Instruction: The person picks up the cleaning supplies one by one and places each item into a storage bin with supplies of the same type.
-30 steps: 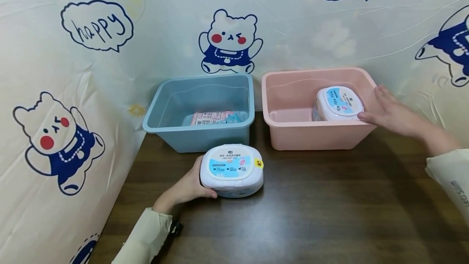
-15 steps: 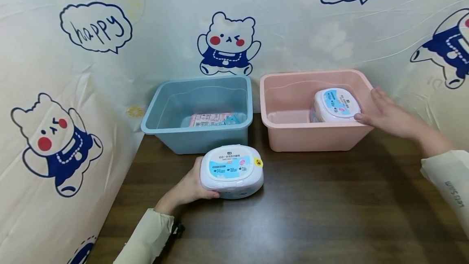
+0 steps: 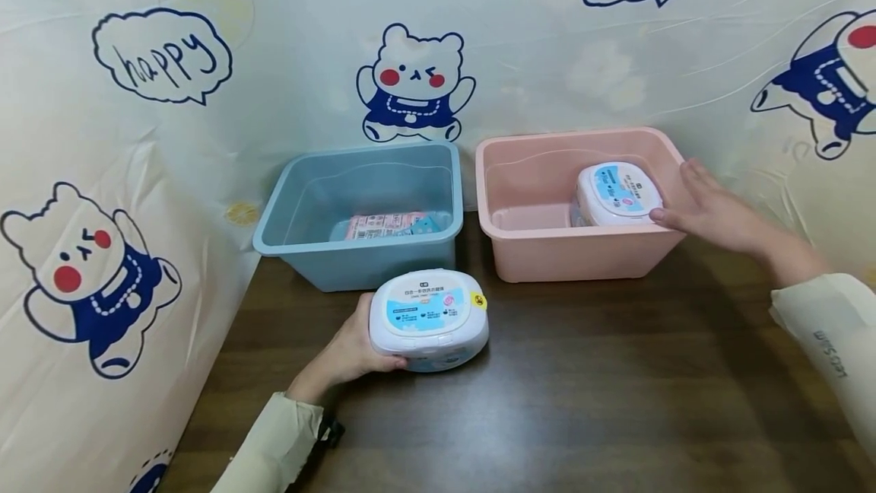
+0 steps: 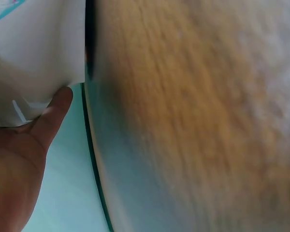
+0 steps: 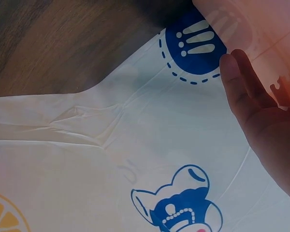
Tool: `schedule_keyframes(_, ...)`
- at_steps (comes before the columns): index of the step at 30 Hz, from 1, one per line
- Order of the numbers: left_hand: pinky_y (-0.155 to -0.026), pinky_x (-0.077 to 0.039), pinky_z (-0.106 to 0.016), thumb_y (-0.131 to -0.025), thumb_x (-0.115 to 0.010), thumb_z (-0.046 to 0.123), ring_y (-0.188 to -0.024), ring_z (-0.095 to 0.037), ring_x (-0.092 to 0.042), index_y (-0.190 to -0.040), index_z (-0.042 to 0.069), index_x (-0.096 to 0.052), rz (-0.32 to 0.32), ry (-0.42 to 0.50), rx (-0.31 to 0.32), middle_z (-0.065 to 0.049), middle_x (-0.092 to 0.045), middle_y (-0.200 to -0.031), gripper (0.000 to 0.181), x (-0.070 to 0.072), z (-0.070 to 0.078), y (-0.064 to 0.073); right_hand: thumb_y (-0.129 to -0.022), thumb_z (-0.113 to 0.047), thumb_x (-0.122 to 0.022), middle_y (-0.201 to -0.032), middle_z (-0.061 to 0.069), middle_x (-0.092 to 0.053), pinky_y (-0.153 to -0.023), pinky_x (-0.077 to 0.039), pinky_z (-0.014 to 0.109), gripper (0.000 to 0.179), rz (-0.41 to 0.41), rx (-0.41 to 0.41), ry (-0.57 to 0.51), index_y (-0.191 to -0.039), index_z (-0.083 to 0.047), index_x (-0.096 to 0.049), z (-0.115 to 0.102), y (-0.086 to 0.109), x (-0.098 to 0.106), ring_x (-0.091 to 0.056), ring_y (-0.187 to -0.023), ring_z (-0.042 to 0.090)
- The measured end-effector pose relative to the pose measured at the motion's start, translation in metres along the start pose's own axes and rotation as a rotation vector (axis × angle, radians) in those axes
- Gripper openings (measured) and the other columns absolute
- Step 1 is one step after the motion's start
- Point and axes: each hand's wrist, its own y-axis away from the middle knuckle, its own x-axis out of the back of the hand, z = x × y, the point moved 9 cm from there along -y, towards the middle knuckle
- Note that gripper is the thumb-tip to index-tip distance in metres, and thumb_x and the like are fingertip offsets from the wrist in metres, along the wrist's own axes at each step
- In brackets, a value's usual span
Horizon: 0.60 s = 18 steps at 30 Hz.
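Note:
My left hand (image 3: 356,341) grips a white lidded laundry pod box (image 3: 427,318) by its left side, in front of the bins; whether its base touches the table cannot be told. In the left wrist view my thumb (image 4: 55,113) presses along the box's pale side (image 4: 38,53). On the right, my right hand (image 3: 715,211) holds the right rim of a pink bin (image 3: 561,257), thumb over the rim and fingers along the outer wall. A second laundry pod box (image 3: 619,192) lies in that bin's right part. The right wrist view shows fingertips (image 5: 229,65) against the pink wall (image 5: 275,53).
A blue bin (image 3: 356,265) stands left of the pink one, with a pink and blue printed packet (image 3: 390,225) inside. Both are at the back of the dark wooden table (image 3: 582,386), against a cartoon-printed sheet (image 3: 534,44).
The head view has shifted a little, so the bins and the sheet sit further left in it. Both hands keep their hold on the laundry pod box and the pink bin.

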Motion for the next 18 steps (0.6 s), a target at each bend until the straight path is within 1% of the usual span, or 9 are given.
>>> schedule_keyframes(6,-0.102,-0.040,-0.053,-0.057,-0.100,0.039,-0.116,-0.025,-0.051,-0.144,0.012,-0.031,0.000,0.017,0.010,-0.006,-0.047,-0.138,0.115,0.000,0.001,-0.001,-0.095,-0.063,-0.055,-0.161,0.011,0.031,-0.106,-0.006,0.078,0.112,0.008,0.000,-0.003,-0.156,-0.011,0.022,-0.001,0.000,0.000,0.020,-0.147,0.044)
schedule_keyframes(10,-0.102,-0.040,-0.053,-0.059,-0.100,0.036,-0.117,-0.025,-0.050,-0.144,0.011,-0.031,0.011,0.048,0.017,-0.007,-0.047,-0.138,0.112,0.001,0.001,-0.001,-0.095,-0.062,-0.056,-0.161,0.011,0.031,-0.105,-0.005,0.078,0.111,0.017,0.006,0.000,-0.156,-0.010,0.022,-0.001,0.000,0.001,0.019,-0.147,0.044)
schedule_keyframes(14,-0.100,-0.042,-0.053,-0.060,-0.100,0.032,-0.116,-0.025,-0.051,-0.142,0.011,-0.033,0.053,0.080,0.008,-0.007,-0.048,-0.136,0.109,0.005,0.007,-0.002,-0.095,-0.063,-0.056,-0.162,0.011,0.029,-0.105,-0.006,0.079,0.111,0.022,0.012,0.003,-0.156,-0.011,0.021,-0.001,0.000,0.001,0.019,-0.147,0.043)
schedule_keyframes(18,-0.098,-0.043,-0.051,-0.058,-0.101,0.032,-0.114,-0.025,-0.052,-0.141,0.010,-0.035,0.096,0.072,-0.004,-0.006,-0.051,-0.133,0.108,0.008,0.014,-0.003,-0.094,-0.064,-0.056,-0.162,0.011,0.030,-0.104,-0.006,0.080,0.112,0.020,0.007,0.002,-0.156,-0.011,0.021,0.000,0.000,0.001,0.019,-0.147,0.043)
